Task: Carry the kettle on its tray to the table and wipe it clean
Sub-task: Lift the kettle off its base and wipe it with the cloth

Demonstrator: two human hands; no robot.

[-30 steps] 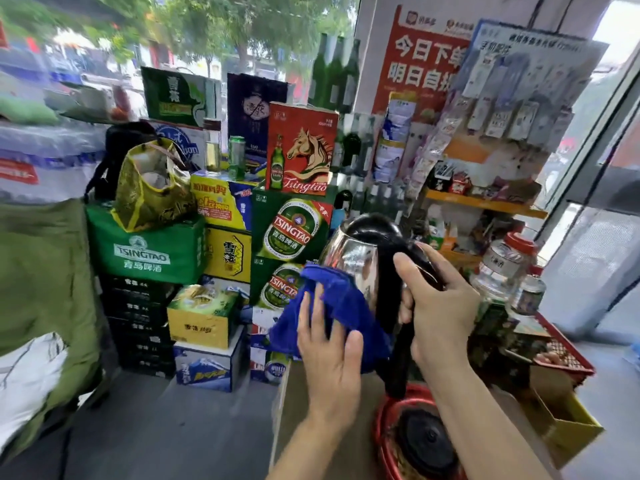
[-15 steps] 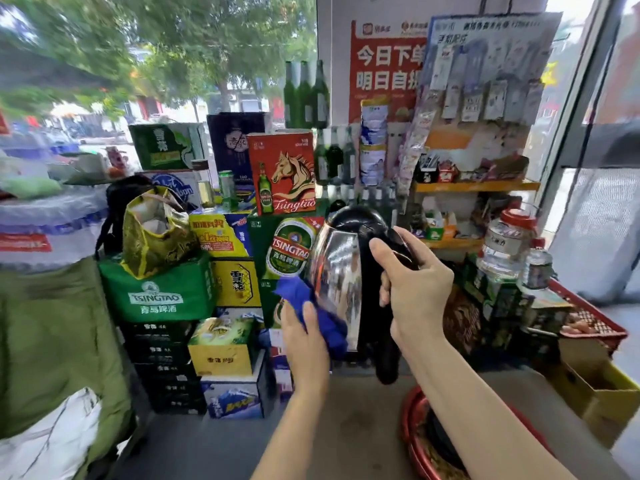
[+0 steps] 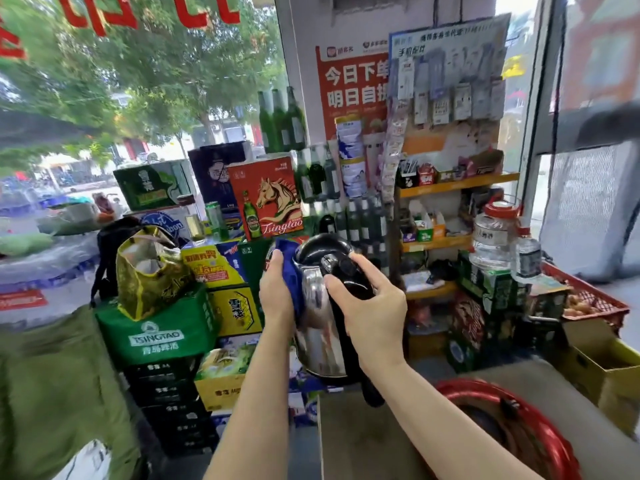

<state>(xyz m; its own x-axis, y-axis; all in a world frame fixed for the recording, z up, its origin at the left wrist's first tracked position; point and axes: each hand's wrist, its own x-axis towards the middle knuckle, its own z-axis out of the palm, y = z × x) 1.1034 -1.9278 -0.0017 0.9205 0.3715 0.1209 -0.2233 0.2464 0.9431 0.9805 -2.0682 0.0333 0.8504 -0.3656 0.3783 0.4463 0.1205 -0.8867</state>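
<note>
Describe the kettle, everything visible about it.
The kettle is a shiny metal jug with a black lid, black handle and black base rim. It is held in the air, roughly upright, above the table and clear of the red tray. The right hand grips its handle; the left hand presses a blue cloth against its side near the lid.

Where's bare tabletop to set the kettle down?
Free: the grey-brown tabletop left of the red round tray, below the steel kettle with black handle that the right hand holds up; the left hand presses a blue cloth on it. Crowded: tray side, and the beer cartons beyond.
</note>
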